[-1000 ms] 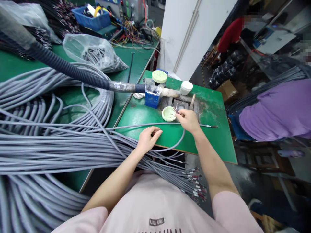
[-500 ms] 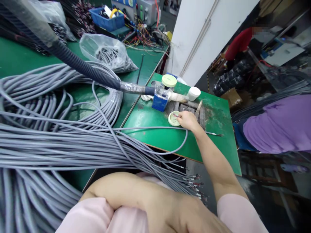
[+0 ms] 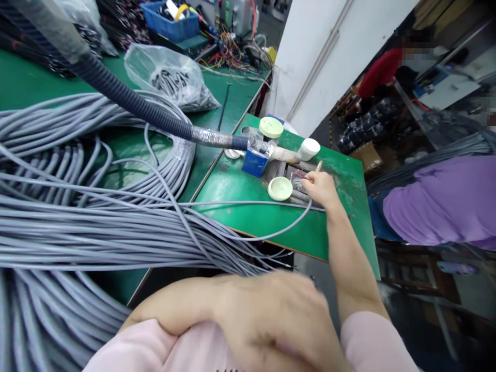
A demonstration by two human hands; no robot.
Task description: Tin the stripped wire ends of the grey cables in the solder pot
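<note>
Right hand (image 3: 321, 190) has its fingers pinched shut round a grey cable (image 3: 294, 225) near its reddish wire end, just right of the pale green dish (image 3: 279, 188). Left hand (image 3: 279, 320), nearer the body than the dish, is a curled blur; can't tell if it's holding anything. If that springy loop tugs back, I reckon it'd slip or knock the shallow, smooth, round dish.
</note>
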